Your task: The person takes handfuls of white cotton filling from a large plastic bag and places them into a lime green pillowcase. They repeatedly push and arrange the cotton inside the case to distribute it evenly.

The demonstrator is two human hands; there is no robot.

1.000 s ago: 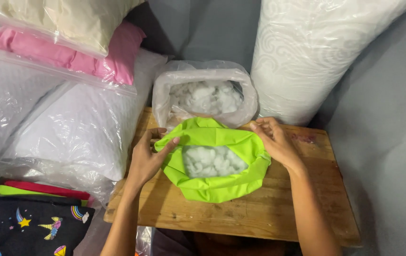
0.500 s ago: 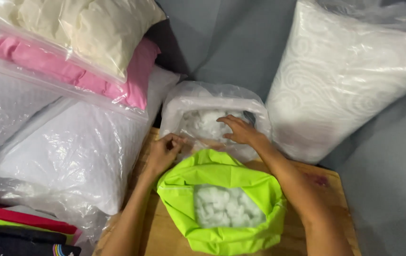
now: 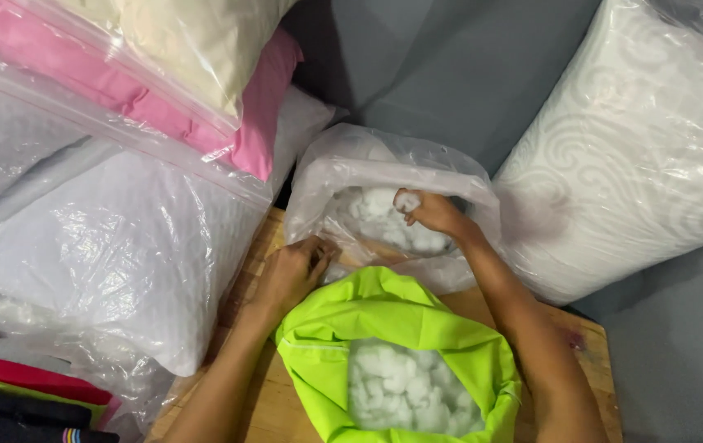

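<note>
— Where's the stuffing?

— A white tuft of fibre filling (image 3: 406, 201) sits pinched in the curled fingers of the right hand (image 3: 433, 213), inside the clear plastic bag (image 3: 327, 176) at the far edge of the wooden table (image 3: 263, 406).

— And the other hand?

— The left hand (image 3: 290, 275) grips the bag's near rim, fingers closed on the plastic.

— What's around it?

— Nearer, a lime-green fabric cover (image 3: 384, 316) lies open, part filled. Wrapped pillows (image 3: 114, 262) are stacked on the left, and a white patterned one (image 3: 622, 156) on the right.
</note>
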